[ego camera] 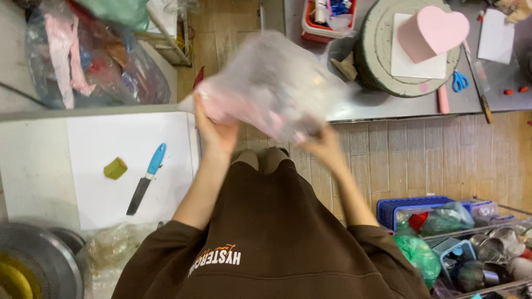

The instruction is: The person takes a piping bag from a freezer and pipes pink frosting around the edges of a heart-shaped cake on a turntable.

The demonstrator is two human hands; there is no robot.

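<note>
Holding a clear plastic bag (271,83) up at chest height, I'm gripping it with both hands over the gap between the white board (105,166) and the steel table (388,105). The bag is looking blurred, crinkled and puffy, and something pale pink is showing through its lower left part, with greyish shapes higher up; I cannot tell what they are. My left hand (216,130) is clasping the bag's lower left edge from beneath, fingers curled up into the plastic. My right hand (324,145) is pinching the bag's lower right corner, though the blur is hiding the exact grip. On the board to my left a blue-handled knife (145,180) is lying just beside a small green block (115,168), the two apart. Beyond the bag, a pink heart-shaped cake (432,33) is sitting on a white square on the turntable (377,50), well clear of my hands, and blue scissors (460,82) are lying near it.
</note>
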